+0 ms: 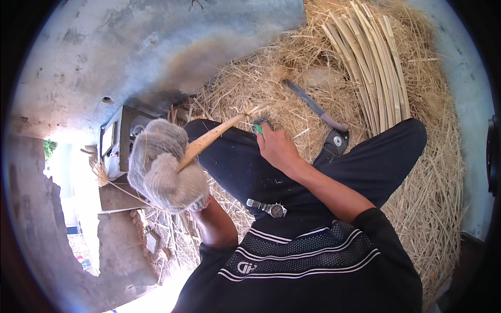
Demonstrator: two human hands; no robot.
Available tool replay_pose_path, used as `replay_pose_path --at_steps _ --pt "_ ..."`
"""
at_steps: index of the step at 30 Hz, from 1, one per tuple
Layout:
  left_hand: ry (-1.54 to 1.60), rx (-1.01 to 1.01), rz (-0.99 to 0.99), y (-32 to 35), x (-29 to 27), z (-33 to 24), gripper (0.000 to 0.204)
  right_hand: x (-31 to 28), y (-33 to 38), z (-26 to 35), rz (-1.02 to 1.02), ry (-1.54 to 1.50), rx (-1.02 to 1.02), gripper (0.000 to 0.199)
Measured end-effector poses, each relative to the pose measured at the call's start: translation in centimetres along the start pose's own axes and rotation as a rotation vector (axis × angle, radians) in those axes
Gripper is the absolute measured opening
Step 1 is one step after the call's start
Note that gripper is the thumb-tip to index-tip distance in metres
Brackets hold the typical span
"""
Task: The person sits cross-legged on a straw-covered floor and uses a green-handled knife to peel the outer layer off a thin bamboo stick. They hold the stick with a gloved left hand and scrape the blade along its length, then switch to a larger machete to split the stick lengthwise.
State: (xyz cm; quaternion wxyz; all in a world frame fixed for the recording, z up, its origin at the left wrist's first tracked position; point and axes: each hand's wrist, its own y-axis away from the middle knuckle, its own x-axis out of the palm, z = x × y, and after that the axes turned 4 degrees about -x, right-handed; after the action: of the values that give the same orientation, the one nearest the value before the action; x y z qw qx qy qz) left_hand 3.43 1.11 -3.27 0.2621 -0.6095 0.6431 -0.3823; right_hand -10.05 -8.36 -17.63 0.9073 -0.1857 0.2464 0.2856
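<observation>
The gloved left hand (167, 169) has its grip closed tight around a bamboo strip (211, 138) slanting up to the right. The bare right hand (276, 148) grips a green-handled tool (259, 127) near the strip's far tip, above the lap. Further right, a machete (313, 106) and bundled bamboo strips (373, 62) lie on straw (438, 172).

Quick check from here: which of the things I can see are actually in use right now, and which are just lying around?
In use:
left hand, gloved, gripping the bamboo strip
right hand, bare, holding a green-handled tool at the strip

Lying about:
bundle of split strips
big knife on the straw
wristwatch on the lap
</observation>
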Motion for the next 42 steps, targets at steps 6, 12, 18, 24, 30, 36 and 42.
replay_pose_path --at_steps 6,12,18,24,30,36,42 --pt "-0.258 -0.277 0.344 -1.0 -2.4 -2.1 0.052 -4.4 1.5 9.7 -0.069 -0.551 -0.271 0.014" --pt "-0.207 -0.452 0.346 0.2 -3.2 -2.2 0.049 -6.9 2.6 12.2 0.049 -0.437 -0.246 0.014" --pt "-0.474 -0.199 0.303 2.2 -5.0 3.4 0.067 -4.1 1.0 8.0 0.134 -0.245 -0.027 0.019" --pt "-0.204 -0.409 0.441 2.6 -7.6 3.0 0.073 -6.5 2.5 12.1 0.061 -0.427 -0.216 0.013" --pt "-0.013 -0.282 0.267 2.1 -7.4 5.3 0.074 -4.8 1.4 10.2 0.058 -0.351 -0.169 0.015" --pt "-0.287 -0.109 0.33 0.9 -6.4 4.4 0.07 -3.8 1.4 10.3 -0.099 -0.345 -0.316 0.015" --pt "-0.163 -0.051 0.022 0.1 3.2 -3.3 0.051 -4.0 1.4 11.7 -0.078 -0.37 -0.33 0.016"
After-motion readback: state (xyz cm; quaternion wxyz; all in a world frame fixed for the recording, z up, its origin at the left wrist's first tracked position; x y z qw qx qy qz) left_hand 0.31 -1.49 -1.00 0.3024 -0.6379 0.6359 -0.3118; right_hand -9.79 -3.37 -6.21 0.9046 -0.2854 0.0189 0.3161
